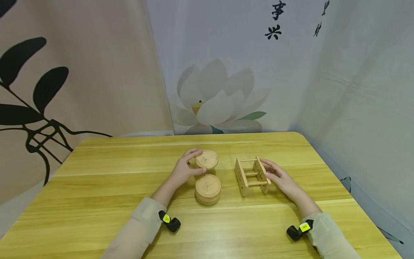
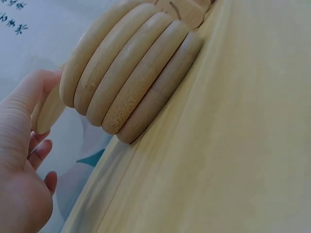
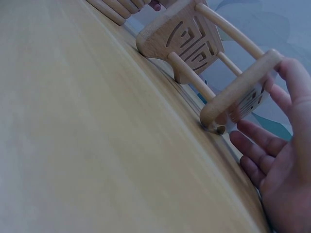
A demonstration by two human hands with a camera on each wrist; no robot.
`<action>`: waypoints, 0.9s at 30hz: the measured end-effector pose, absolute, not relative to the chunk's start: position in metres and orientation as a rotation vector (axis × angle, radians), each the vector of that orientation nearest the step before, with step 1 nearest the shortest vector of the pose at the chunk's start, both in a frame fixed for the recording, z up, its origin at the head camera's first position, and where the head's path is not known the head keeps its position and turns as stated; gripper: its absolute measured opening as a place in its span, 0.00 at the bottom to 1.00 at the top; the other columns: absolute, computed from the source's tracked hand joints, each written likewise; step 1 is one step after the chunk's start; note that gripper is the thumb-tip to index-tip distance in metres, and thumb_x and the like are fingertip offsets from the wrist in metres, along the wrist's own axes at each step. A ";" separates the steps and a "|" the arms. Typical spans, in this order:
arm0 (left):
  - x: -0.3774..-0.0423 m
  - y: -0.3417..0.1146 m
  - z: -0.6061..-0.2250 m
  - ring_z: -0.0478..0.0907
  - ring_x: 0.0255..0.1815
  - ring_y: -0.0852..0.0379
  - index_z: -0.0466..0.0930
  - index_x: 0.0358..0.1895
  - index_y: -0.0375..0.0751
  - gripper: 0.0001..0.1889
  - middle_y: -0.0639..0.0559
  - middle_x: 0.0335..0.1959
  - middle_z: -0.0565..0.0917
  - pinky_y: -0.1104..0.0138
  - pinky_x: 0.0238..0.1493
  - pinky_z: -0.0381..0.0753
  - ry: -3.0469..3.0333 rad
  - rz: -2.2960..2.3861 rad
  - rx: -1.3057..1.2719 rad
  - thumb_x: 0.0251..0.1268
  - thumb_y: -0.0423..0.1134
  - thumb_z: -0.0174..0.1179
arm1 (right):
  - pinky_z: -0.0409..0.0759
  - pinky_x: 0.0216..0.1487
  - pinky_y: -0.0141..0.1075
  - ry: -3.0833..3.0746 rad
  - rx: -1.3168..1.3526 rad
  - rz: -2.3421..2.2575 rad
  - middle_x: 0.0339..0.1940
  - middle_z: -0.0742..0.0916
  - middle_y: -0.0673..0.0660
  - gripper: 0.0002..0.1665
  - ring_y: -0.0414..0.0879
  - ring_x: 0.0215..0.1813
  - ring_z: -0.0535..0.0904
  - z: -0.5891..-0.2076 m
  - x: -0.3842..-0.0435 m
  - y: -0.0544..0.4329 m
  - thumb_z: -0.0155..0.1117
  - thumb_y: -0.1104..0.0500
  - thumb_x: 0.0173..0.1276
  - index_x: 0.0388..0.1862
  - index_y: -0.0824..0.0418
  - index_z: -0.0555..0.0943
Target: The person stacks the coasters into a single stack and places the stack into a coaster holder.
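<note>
My left hand (image 1: 183, 173) pinches a round wooden coaster (image 1: 207, 159) by its edge, thumb and fingers on opposite sides. That coaster, which has a flower drawn on its face, is behind a neat stack of several like coasters (image 1: 208, 190). In the left wrist view the stack (image 2: 133, 73) hides part of the held coaster (image 2: 48, 109). My right hand (image 1: 280, 178) touches the right side panel of a wooden coaster rack (image 1: 253, 183) with thumb and fingertips. From the right wrist view, slotted cut-outs show in the rack's side panels (image 3: 194, 41), joined by round rods.
Both hands work over a wood-grain table (image 1: 110, 180). A fabric backdrop (image 1: 226, 43) with a printed lotus and dark characters hangs behind it. The rack stands to the right of the coaster stack, a short gap between them.
</note>
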State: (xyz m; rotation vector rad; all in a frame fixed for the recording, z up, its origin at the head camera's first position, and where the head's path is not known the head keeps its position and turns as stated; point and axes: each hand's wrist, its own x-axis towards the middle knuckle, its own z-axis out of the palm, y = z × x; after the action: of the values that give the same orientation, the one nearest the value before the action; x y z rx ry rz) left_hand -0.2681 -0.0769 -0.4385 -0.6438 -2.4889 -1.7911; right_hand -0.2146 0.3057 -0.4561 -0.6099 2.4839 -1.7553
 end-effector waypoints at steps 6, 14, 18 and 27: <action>-0.258 -0.076 -0.436 0.58 0.68 0.49 0.71 0.66 0.39 0.38 0.46 0.68 0.66 0.47 0.60 0.59 -2.481 -1.820 -0.662 0.47 0.33 0.75 | 0.71 0.54 0.30 2.495 -0.605 -1.751 0.63 0.72 0.71 0.30 0.39 0.56 0.74 -0.457 -0.214 0.307 0.49 0.61 0.76 0.74 0.62 0.59; -0.225 -0.073 -0.403 0.58 0.68 0.42 0.69 0.65 0.29 0.36 0.38 0.67 0.65 0.43 0.61 0.59 -2.497 -1.836 -0.698 0.49 0.28 0.72 | 0.72 0.53 0.30 2.453 -0.638 -1.786 0.64 0.71 0.73 0.30 0.38 0.56 0.74 -0.458 -0.215 0.307 0.49 0.63 0.76 0.74 0.64 0.59; -0.219 -0.074 -0.400 0.58 0.68 0.41 0.69 0.65 0.28 0.35 0.38 0.67 0.65 0.42 0.61 0.59 -2.510 -1.838 -0.704 0.50 0.28 0.72 | 0.73 0.53 0.30 2.465 -0.639 -1.782 0.63 0.71 0.73 0.29 0.38 0.56 0.74 -0.458 -0.215 0.308 0.49 0.63 0.76 0.74 0.64 0.59; -0.232 -0.079 -0.435 0.57 0.69 0.45 0.71 0.66 0.36 0.38 0.44 0.68 0.66 0.44 0.61 0.58 -2.473 -1.864 -0.755 0.46 0.30 0.75 | 0.73 0.53 0.32 2.465 -0.639 -1.765 0.64 0.71 0.72 0.30 0.41 0.56 0.74 -0.457 -0.215 0.308 0.48 0.62 0.77 0.75 0.63 0.58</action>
State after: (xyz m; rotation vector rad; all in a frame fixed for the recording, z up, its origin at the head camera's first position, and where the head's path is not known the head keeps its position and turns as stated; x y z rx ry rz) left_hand -0.2325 -0.0789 -0.4350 -0.7554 -2.4729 -1.8644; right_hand -0.2150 0.3083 -0.4570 -0.6390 2.4647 -1.7653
